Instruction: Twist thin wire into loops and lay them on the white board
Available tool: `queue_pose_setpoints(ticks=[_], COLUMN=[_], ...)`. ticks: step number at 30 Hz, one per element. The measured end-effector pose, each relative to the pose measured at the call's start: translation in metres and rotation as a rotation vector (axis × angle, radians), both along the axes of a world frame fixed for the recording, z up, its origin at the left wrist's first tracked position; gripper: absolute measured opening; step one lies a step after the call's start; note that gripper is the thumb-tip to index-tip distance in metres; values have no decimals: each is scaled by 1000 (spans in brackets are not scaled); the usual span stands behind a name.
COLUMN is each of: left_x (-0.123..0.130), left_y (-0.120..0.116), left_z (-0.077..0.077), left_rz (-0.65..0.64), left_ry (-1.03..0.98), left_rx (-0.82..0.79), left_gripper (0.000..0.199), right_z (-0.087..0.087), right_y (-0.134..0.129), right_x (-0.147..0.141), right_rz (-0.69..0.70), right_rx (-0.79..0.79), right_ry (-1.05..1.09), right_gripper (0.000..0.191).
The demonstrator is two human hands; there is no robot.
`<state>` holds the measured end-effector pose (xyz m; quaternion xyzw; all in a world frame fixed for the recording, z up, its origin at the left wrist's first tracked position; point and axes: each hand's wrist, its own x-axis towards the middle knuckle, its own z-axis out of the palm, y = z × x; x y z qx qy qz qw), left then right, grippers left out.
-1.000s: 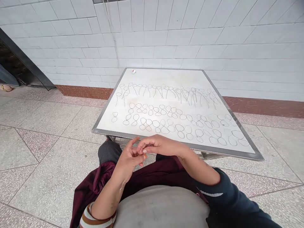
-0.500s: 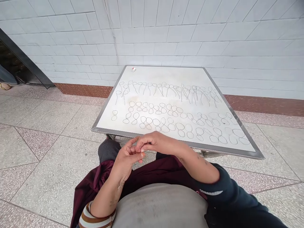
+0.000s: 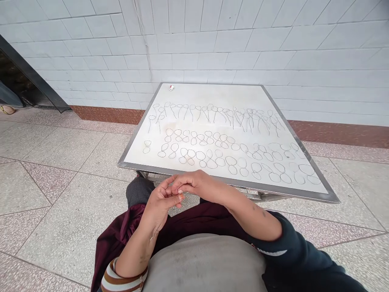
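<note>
My left hand (image 3: 162,199) and my right hand (image 3: 190,182) meet just before the near edge of a white-topped table. Both are closed in pinches, fingertips touching. A thin line seems to run by my left thumb, but whatever is between the fingers is too small to make out. On the table lie rows of thin dark loops, like wire or thread. Nearer me are figure-eight loops (image 3: 232,165), several of them overlapping to the right. Farther back, single loops with two loose tails (image 3: 191,112) stretch across the top.
The table (image 3: 182,172) has a grey metal rim and stands against a white tiled wall (image 3: 212,44). A small white and red object (image 3: 172,88) sits at its far left corner. At far left, part of another person's foot (image 3: 7,110) shows by a dark doorway.
Both hands stay together in nearly the same place, with only a slight shift of the fingers. The view has tilted a little. The loops on the table look unchanged.
</note>
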<state>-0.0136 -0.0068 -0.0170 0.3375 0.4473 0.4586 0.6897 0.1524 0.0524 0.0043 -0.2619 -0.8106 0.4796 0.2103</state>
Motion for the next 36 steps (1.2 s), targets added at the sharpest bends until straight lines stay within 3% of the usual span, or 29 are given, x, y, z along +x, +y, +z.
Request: queue_pose_setpoints(ticks=[3,10,20,25,30,36], left_x=[0,-1,0,0,0,4], left_y=[0,-1,-3,-3,-5,2], left_z=[-3,-1,-5,2,6,8], left_rz=[19,-25,99,124,232,433], left_ry=[6,-24,-29,-5,-4,-29], left_rx=[-5,-10,-25,64,133,227], left_gripper=[58,55,60,63,68,63], right_z=[1,6,-11,-5,0,-15], right_y=[-5,-5,-13,-14,-14,-26], right_x=[-1,1,-16,-12,-6,-19], right_rz=[-76,-46,-177,-277,-421,-331], right_rx=[-2,-38,72,-87,-233,-406], right_ry=[-32,-28,-19,106,207,258], right_gripper=[17,19,18,22,25,28])
